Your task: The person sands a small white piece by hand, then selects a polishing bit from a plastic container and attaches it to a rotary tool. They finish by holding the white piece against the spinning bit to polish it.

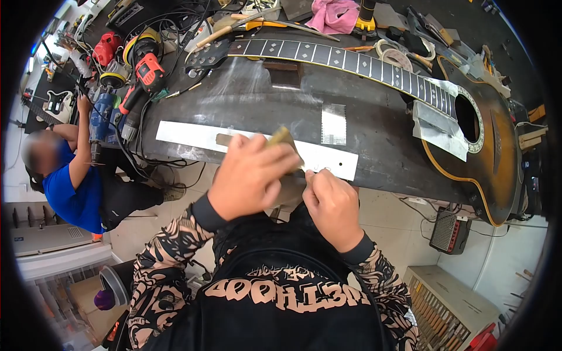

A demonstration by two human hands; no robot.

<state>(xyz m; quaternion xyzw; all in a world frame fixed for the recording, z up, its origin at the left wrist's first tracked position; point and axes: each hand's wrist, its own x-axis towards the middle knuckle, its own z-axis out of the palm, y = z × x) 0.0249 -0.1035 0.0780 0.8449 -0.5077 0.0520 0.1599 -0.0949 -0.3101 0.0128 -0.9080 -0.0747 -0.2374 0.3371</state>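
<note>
My left hand (249,175) is closed around a blurred flat yellowish-brown piece (282,137), its top edge showing above my fingers. Close beside it, my right hand (333,205) has its thumb and fingers pinched together near the bench's front edge. Whatever small thing they may hold is hidden. Under and just beyond both hands lies a long white straightedge (193,136) with a dark hole near its right end. Past it, a sunburst acoustic guitar (436,158) lies with its fretted neck (328,57) across the bench and paper-like sheets taped around the soundhole.
A small metal plate (333,124) lies on the dark bench (234,105), beyond the straightedge. Red power tools (149,73) and cables crowd the left side. A pink cloth (332,16) and hand tools line the back. Another person in a blue shirt (76,190) is at left.
</note>
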